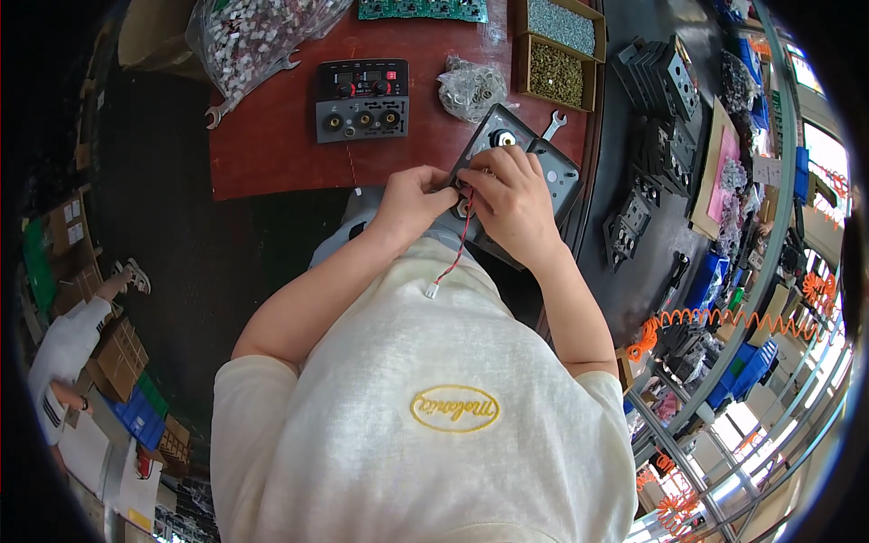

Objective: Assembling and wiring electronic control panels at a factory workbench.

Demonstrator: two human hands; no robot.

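Note:
A dark grey front panel (476, 136) tilts at the table's near edge, its back showing round brass-and-white fittings (501, 138). My left hand (412, 204) is closed at its left edge, thumb and fingertips pinched together there. From the right, my right hand (520, 204) reaches over the panel with its fingers bent and fingertips pressed together beside a fitting. A red-and-black wire (463, 237) comes out from under these fingertips and hangs toward my shirt, ending in a white plug (433, 290). Whatever small part is between the right fingertips is hidden.
On the red table (262, 149) stands a finished-looking control unit (362, 100). Around it lie bagged connectors (253, 45), bagged rings (472, 88), wrenches (554, 125), a green circuit board (423, 9) and boxes of brass parts (554, 74). Stacked panels (665, 77) stand right. Another person (68, 353) is far left.

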